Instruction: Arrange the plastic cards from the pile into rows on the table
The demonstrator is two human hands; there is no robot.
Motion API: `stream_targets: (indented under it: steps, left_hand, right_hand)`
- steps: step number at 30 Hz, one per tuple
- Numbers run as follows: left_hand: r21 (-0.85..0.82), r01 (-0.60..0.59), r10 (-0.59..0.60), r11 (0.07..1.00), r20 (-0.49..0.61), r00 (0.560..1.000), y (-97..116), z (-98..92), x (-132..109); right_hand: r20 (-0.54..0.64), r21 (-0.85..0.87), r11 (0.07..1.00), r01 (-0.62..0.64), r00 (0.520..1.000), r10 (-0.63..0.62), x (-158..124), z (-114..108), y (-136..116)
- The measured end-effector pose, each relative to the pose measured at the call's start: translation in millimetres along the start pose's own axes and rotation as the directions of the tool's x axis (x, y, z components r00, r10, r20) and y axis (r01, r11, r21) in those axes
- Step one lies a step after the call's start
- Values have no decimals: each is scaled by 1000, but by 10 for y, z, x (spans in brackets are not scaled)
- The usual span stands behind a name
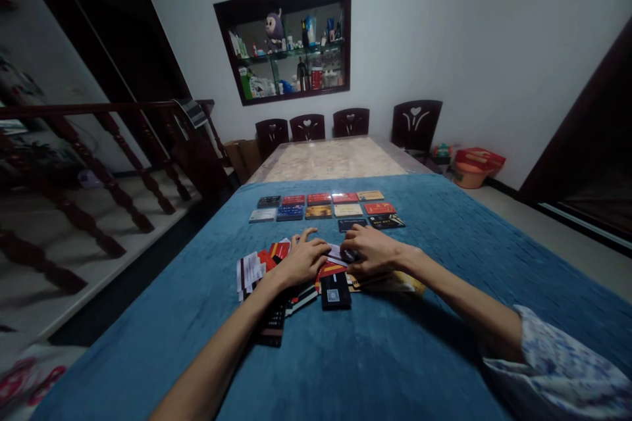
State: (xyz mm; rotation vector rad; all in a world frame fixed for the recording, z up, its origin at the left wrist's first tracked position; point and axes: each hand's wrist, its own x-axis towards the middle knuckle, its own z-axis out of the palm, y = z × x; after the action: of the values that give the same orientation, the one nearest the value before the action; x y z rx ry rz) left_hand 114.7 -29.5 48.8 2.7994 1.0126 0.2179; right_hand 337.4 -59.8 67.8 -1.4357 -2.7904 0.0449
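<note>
A loose heap of cards lies on the blue cloth under both hands, with white striped cards (248,271) at its left side and a black card (336,291) at the front. Over the middle of the heap rests my left hand (309,258), fingers apart, fingertips on the cards. My right hand (374,250) is bent around a card, thumb and fingers closing on its edge; part of it is hidden by the fingers. Between the hands shows a pale card (336,254). Beyond them sit neat rows of cards, including a gold card (318,212) and a blue card (289,212).
The blue cloth (197,316) covers the near part of a long table (340,159). Dark chairs (350,123) stand at its far end. A wooden railing (103,125) runs along the left, and an orange bucket (469,174) stands on the floor at right.
</note>
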Motion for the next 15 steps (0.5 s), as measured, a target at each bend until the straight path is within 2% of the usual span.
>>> stream_targets:
  steps: [9, 15]
  left_hand:
    - [-29, -16, 15, 999, -21, 1000, 2, 11, -14]
    - [-59, -73, 66, 996, -118, 991, -65, 105, 25]
  right_hand:
    - [3, 25, 999, 28, 1000, -28, -9, -16, 21]
    - [-17, 35, 998, 57, 998, -56, -40, -97, 45]
